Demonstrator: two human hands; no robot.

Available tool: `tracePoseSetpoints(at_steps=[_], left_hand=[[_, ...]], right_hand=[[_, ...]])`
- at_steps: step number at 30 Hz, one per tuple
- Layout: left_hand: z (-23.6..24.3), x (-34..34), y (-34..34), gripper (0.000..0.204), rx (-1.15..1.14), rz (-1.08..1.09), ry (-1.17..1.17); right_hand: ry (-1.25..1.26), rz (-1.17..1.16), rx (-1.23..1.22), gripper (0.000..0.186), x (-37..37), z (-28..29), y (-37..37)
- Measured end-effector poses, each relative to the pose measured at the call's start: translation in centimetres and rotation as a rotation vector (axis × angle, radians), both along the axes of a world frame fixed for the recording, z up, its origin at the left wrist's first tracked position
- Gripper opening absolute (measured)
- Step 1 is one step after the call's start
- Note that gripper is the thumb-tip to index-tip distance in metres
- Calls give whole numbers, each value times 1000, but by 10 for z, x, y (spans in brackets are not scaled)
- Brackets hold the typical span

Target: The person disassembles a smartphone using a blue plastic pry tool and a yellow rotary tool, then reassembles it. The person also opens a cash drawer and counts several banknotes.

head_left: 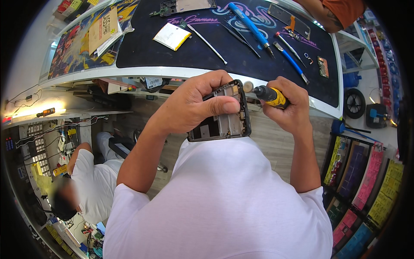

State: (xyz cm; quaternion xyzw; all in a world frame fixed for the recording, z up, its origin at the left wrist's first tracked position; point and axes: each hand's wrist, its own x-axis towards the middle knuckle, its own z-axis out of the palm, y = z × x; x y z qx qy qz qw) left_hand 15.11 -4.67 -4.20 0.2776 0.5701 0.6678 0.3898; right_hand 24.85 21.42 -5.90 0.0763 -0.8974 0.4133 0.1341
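Note:
My left hand (196,103) grips an opened phone frame (224,121) with its inner parts showing, held up close in front of my chest. My right hand (286,105) holds a yellow and black screwdriver (269,95), its tip pointing at the top right corner of the phone frame. Both hands hover just in front of the counter's near edge.
A dark work mat (172,52) on the glass counter carries a blue screwdriver (250,26), metal tweezers (207,43), a flat white battery (171,36), a circuit board (181,6) and small parts. Another person's arm (332,13) rests at the far right. A seated person (90,181) is at lower left.

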Motion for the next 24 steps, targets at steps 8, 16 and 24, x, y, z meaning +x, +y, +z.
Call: tracePoseSetpoints(at_steps=[8,16,24], left_hand=[[1,-1,0,49,-17,-6,19],[0,-2,0,49,-12,-10,6],[-2,-6,0,48,-2,12,3]], right_hand=[[-9,-18,-29,33,-5,-2,-2],[-27,-6,-88,32,-7,-2,-3],[-11,14,-24,30,10,-5,-2]])
